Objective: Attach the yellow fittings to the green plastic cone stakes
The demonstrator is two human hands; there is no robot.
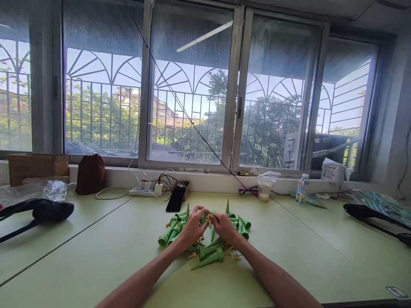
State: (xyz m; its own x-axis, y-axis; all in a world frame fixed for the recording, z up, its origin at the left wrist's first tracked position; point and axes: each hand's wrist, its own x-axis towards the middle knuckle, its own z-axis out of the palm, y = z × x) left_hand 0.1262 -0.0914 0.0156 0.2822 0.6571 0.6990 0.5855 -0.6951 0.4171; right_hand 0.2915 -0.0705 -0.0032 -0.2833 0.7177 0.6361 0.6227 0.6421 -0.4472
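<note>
My left hand (193, 226) is closed around a green plastic cone (204, 218), which its fingers partly cover. Right beside it, my right hand (225, 227) has its thumb and fingers pinched together at a small tan plastic piece (208, 220), close to the cone's end. Whether the two parts touch is too small to tell. Under and around both hands lies a loose pile of hollow green spikes, such as the one in front (210, 258). Small tan fittings (192, 255) are scattered among them.
Behind the pile are a black phone (176, 199) and a white power strip (146, 192). A brown pouch (90, 174) and cardboard box (37, 169) stand back left. A plastic cup (264, 191) and bottle (302, 189) stand right. Black straps (53, 209) lie at the left side.
</note>
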